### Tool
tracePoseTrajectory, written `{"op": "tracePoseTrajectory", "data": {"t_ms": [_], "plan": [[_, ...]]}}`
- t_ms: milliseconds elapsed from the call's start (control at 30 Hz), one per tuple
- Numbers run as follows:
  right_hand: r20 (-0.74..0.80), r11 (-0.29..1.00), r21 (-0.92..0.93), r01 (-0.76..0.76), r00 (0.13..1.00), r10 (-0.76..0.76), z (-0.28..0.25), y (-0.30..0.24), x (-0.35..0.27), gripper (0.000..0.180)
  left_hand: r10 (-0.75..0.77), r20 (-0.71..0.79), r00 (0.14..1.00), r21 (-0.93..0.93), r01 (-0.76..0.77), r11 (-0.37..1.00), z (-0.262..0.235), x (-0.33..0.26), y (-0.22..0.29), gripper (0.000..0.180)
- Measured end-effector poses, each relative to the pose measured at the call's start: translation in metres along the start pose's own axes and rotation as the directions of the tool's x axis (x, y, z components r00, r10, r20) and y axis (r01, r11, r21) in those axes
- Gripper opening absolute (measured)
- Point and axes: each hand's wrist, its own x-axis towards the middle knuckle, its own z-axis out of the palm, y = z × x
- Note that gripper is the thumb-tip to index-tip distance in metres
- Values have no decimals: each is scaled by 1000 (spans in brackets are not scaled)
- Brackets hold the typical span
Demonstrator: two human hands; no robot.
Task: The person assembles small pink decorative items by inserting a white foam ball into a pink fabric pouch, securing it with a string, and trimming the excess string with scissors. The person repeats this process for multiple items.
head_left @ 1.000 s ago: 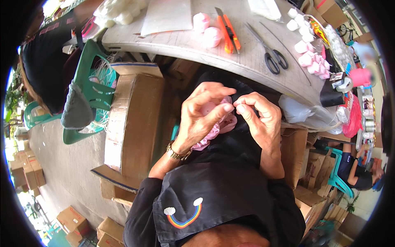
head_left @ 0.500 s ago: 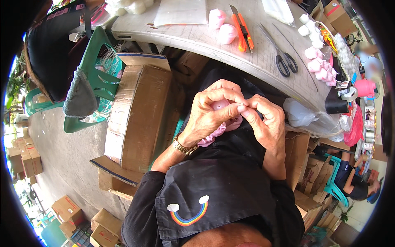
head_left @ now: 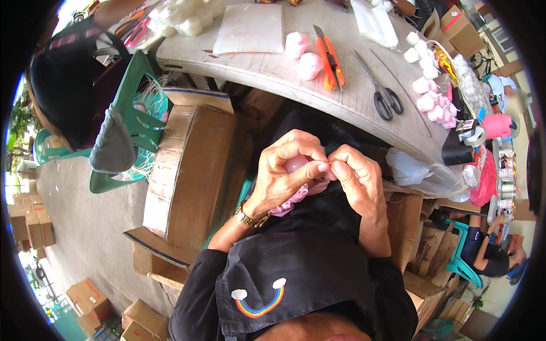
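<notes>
My left hand (head_left: pixel 277 184) is curled around a pale pink rounded piece (head_left: pixel 295 164), mostly hidden behind the fingers. Gathered pink ruffled fabric (head_left: pixel 291 203) hangs out below that palm. Thumb and forefinger of my right hand (head_left: pixel 359 181) pinch close against the left fingertips. Whatever lies between the fingertips is too small to make out. Both hands are over my lap, in front of the black apron (head_left: pixel 301 273). Beyond them on the table lie two pink rounded pieces (head_left: pixel 310 66), an orange cutter knife (head_left: pixel 329 59) and black-handled scissors (head_left: pixel 380 94).
A worn grey table (head_left: pixel 250 65) spans the far side. Farther right on it are a thin rod (head_left: pixel 402 94), white pieces (head_left: pixel 420 54) and a pink cluster (head_left: pixel 437 105). At my left stand a tall cardboard box (head_left: pixel 190 170) and a green chair (head_left: pixel 128 122).
Both hands sit slightly lower and farther left in the picture, their fingertips still together. The table and its things also appear shifted, as the view has tilted a little.
</notes>
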Motion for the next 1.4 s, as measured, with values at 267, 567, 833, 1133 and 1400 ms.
{"op": "tracePoseTrajectory", "data": {"t_ms": [267,567,833,1133,1400], "plan": [[-145,987,158,34,989,-11,9,4,-1,11,6,-102,995,-75,-14,997,8,-1,-5,11],[-215,953,-234,192,946,-243,8,2,3,8,-32,-101,994,-101,22,995,11,0,-1,10],[-212,976,-193,99,967,-140,9,3,0,13,-32,-99,995,-95,23,995,11,1,-3,9],[-254,982,52,180,954,-161,14,6,3,12,-287,-91,954,-392,230,891,16,-5,5,8],[-275,944,-239,228,917,-290,22,7,-5,11,-291,144,946,-981,176,84,12,-4,-16,27]]}}
